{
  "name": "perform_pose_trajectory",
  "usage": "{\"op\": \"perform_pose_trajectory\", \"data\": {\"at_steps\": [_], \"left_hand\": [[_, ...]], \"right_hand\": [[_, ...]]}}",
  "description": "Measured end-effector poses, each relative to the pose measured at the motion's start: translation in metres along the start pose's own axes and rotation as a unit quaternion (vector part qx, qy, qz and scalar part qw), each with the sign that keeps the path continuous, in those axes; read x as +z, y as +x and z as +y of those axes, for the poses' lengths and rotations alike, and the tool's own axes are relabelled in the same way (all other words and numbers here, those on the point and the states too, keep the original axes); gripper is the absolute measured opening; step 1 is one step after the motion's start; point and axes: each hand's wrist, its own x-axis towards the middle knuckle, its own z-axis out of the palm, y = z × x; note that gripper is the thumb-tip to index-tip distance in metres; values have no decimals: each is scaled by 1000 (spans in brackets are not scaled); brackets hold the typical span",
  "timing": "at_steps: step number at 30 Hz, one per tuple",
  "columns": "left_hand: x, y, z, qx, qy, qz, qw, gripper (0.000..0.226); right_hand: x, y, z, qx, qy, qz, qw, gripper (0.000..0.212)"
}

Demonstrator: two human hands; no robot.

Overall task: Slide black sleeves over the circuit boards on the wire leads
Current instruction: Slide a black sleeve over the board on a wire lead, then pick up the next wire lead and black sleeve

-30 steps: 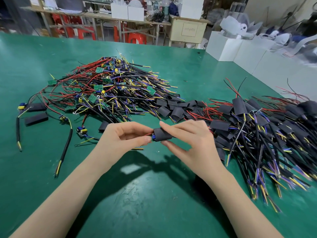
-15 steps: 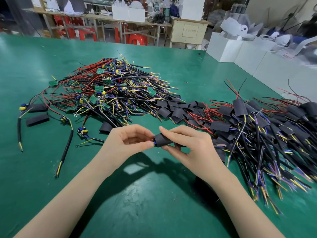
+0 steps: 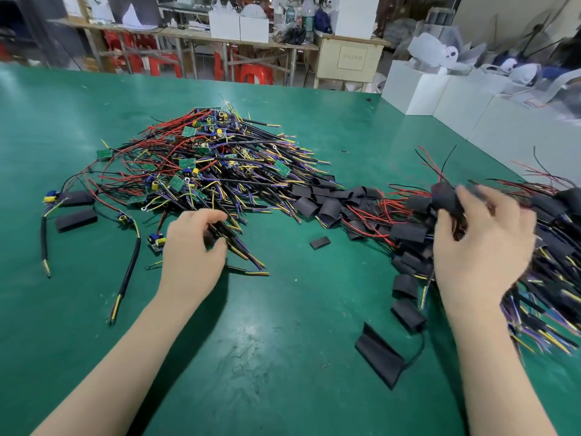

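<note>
Bright, even overhead light puts a soft sheen on the green table [image 3: 283, 357] and faint shadows beneath the arms, while the right hand [image 3: 481, 247] smears with motion blur and wide-angle distortion bends the edges.

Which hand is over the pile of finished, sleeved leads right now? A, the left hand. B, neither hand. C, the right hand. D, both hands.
C: the right hand is at the pile of sleeved leads with a black sleeved piece in its fingers, while the left hand grips leads at the edge of the bare-board pile.
</note>
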Motion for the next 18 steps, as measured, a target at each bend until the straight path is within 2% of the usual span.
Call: {"op": "perform_pose_trajectory", "data": {"at_steps": [2,3,5,9,14,18], "left_hand": [[3,1,-8,7,57,-37,998,43],[4,0,-10,18,74,-47,996,44],[4,-1,-10,48,98,-51,993,41],[-1,3,-8,96,135,-52,985,31],[-6,6,-8,133,144,-30,980,19],[-7,4,0,223,100,23,969,9]], "right_hand": [[6,-2,7,55,-25,-103,993,57],[7,-3,7,64,-29,-113,991,63],[5,-6,1,45,-27,-86,995,65],[5,-12,-21,-49,66,-35,996,50],[12,-27,-46,-130,130,-90,979,30],[11,-30,-48,-133,223,-172,950,15]]}}
